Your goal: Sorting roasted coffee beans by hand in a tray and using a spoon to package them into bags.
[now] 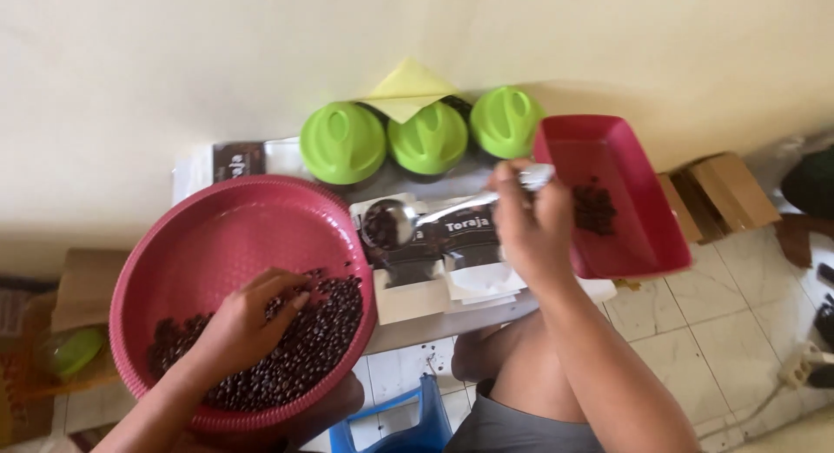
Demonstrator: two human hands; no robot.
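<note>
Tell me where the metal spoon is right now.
In the head view, the metal spoon is right of centre, held by the right hand, its bowl holding dark beans over the black pouches, between the pink basin and red tray.

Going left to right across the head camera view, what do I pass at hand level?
Round pink basin of coffee beans → left hand → metal scoop → right hand → red rectangular tray → cardboard boxes.

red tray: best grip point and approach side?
Take the red tray by its near long rim, coming from the floor side on the right. It sits tilted, beans pooled inside; the right hand with the spoon blocks the left side.
</note>
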